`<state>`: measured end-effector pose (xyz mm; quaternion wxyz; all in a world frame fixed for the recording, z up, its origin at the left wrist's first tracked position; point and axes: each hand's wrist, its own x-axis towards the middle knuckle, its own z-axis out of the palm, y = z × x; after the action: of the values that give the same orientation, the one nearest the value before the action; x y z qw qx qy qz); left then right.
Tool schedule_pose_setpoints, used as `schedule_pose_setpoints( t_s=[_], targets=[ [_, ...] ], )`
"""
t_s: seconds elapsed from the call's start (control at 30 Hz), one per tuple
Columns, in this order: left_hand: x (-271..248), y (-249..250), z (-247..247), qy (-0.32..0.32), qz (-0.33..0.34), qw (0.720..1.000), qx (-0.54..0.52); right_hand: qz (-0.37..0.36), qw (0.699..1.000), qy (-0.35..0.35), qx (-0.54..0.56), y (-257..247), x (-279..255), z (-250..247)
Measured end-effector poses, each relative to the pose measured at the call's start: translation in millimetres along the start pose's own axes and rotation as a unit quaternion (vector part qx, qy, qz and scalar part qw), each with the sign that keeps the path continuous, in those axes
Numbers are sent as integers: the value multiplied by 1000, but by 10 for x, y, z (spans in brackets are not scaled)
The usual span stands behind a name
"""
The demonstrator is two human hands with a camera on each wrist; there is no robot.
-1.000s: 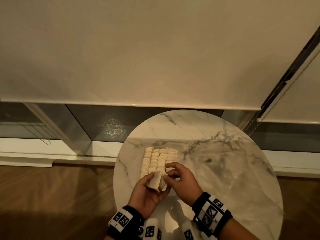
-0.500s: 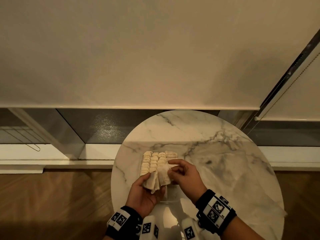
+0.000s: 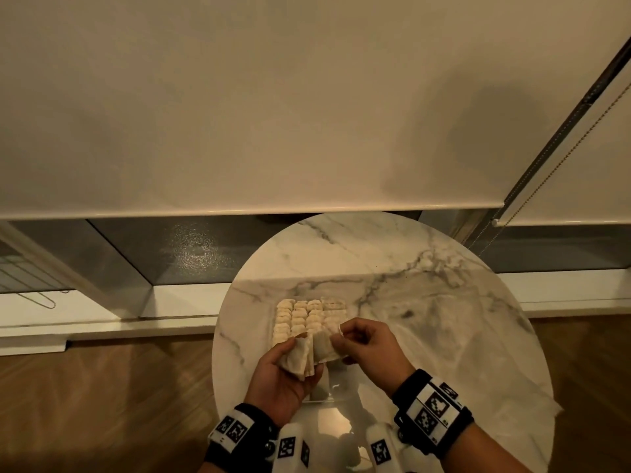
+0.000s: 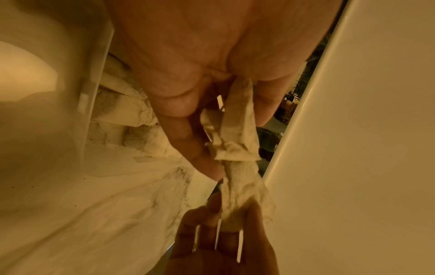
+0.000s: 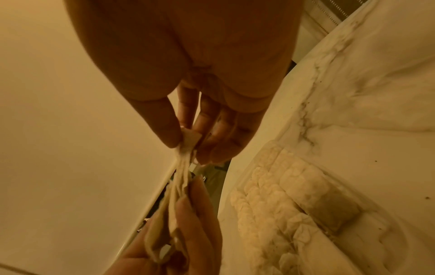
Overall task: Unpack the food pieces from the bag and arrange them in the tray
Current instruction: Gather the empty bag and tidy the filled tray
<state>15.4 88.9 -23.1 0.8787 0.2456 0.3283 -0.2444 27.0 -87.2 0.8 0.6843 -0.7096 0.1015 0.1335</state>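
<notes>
Food pieces, thin and pale, hang in a small bunch between both hands above the marble table's near edge: the left hand grips most, the right hand pinches one at 3 o'clock. Beyond, at 12 o'clock, the clear tray holds packed rows.

A home living space, by the look of it: a round marble-topped bench stands on wood-plank flooring beside a low window, covered by cream roller blinds with a bead pull chain, under warm evening light.
</notes>
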Motion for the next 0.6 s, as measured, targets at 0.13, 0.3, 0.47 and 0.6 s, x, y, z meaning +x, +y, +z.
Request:
schedule_pose_setpoints(
  t_s=[0.13,0.3,0.47,0.6],
  targets=[
    [18,74,-115,3,-18,999,-28,-12,1000,6,1,-20,63,-43],
    [28,168,-213,4,-22,999,-43,-8,999,22,24,-13,140,-61],
    [28,272,-308,14,-1,999,-43,-33,992,38,-111,195,284,-165],
    [40,352,-433,25,16,999,-44,-4,945,-13,-326,441,382,-217]
  ],
)
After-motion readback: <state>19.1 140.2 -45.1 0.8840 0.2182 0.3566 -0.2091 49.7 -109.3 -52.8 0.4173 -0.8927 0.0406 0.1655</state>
